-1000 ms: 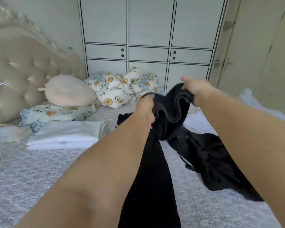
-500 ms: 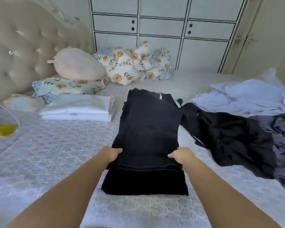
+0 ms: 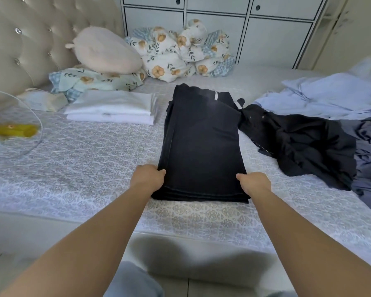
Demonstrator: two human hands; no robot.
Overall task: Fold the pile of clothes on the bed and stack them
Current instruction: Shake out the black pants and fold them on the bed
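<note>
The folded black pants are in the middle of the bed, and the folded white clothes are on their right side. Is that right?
Not quite. In the head view the folded white clothes lie left of the folded black pants, not right. The pants are mid-bed.

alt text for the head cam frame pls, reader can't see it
Both hands, left hand and right hand, grip the near corners of folded black trousers lying flat on a patterned bed. Folded white clothes sit further left; unfolded black, grey and pale blue clothes lie to the right.
</note>
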